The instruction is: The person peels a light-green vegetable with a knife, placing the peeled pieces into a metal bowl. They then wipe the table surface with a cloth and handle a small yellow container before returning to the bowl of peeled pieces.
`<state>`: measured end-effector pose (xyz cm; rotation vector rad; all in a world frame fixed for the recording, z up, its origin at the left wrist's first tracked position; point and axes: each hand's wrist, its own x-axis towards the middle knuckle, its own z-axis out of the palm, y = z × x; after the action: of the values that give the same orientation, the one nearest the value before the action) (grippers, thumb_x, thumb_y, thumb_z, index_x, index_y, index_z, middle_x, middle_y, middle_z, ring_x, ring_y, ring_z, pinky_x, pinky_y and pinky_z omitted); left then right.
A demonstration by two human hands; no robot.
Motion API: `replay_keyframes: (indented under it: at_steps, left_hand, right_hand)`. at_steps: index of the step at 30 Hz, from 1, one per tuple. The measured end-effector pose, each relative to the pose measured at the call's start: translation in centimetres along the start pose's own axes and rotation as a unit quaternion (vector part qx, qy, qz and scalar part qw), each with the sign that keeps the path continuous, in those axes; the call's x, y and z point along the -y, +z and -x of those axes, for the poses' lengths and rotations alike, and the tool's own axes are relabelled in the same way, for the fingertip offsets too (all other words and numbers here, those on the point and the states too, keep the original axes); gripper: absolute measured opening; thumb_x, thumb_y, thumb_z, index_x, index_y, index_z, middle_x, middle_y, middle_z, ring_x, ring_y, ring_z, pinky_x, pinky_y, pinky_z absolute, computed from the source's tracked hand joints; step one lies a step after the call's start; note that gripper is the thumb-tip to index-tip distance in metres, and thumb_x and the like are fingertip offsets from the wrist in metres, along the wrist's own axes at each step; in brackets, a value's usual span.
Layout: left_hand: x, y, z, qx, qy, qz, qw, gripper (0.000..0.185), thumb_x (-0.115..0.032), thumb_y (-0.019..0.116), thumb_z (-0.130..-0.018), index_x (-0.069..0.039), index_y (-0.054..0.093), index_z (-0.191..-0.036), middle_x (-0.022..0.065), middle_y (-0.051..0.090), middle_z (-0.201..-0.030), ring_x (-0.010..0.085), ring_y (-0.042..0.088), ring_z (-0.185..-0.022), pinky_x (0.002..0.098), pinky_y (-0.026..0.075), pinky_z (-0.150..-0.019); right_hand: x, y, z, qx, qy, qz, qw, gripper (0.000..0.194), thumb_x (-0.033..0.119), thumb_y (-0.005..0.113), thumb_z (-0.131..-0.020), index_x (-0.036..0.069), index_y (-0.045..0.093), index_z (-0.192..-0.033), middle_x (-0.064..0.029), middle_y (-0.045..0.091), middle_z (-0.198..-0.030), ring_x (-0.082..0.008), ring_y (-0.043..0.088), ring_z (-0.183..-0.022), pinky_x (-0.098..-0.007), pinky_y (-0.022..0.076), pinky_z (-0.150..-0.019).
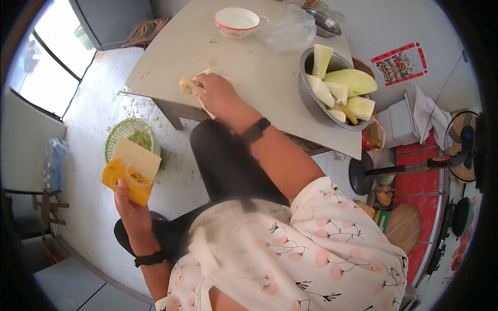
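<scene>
My left hand (130,208) holds a yellow and cream paper tissue packet (134,173) at its lower edge, above the floor and partly in front of a green plastic basket (130,126) with green scraps. On the table (256,77), near its front edge, my right hand (216,91) grips a crumpled pale tissue or cloth (189,84) against the top. Part of that sheet lies under the hand, and its full shape is hidden. To the right, a metal basin (307,91) holds several peeled pale green melon pieces (350,81) and a yellow-handled tool (347,112), probably a peeler.
A white and red bowl (237,23), a clear plastic bag (290,29) and a smaller metal bowl (325,21) stand at the table's far side. Green scraps lie on the floor round the basket. A standing fan (461,145) and a wooden stool (52,206) are at the sides.
</scene>
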<state>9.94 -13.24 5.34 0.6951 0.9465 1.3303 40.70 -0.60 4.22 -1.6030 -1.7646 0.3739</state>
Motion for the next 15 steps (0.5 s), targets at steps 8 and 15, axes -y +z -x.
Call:
replay_keyframes:
  at_steps: [8,15]
  left_hand:
    - [0.1,7.8,-3.8,0.154,-0.016,0.059,0.986,0.053,-0.038,0.044,-0.103,-0.005,0.036,-0.143,0.0164,0.048,-0.14,0.0287,0.049,-0.13,0.0467,0.04,-0.109]
    - [2.9,19.3,-7.7,0.265,-0.076,0.144,0.95,0.058,-0.01,0.064,-0.091,-0.006,0.035,-0.141,0.0142,0.051,-0.136,0.0267,0.053,-0.124,0.04,0.047,-0.103]
  right_hand:
    - [-0.7,-1.7,3.0,-0.009,0.012,-0.181,0.983,0.034,0.01,0.06,-0.085,-0.001,0.059,-0.117,-0.0177,0.066,-0.097,-0.0256,0.064,-0.086,-0.0354,0.0506,-0.081]
    - [-0.4,-6.0,5.7,-0.064,0.028,-0.251,0.965,0.028,0.003,0.056,-0.089,0.0,0.057,-0.116,-0.0212,0.064,-0.108,-0.036,0.063,-0.101,-0.0394,0.0495,-0.088]
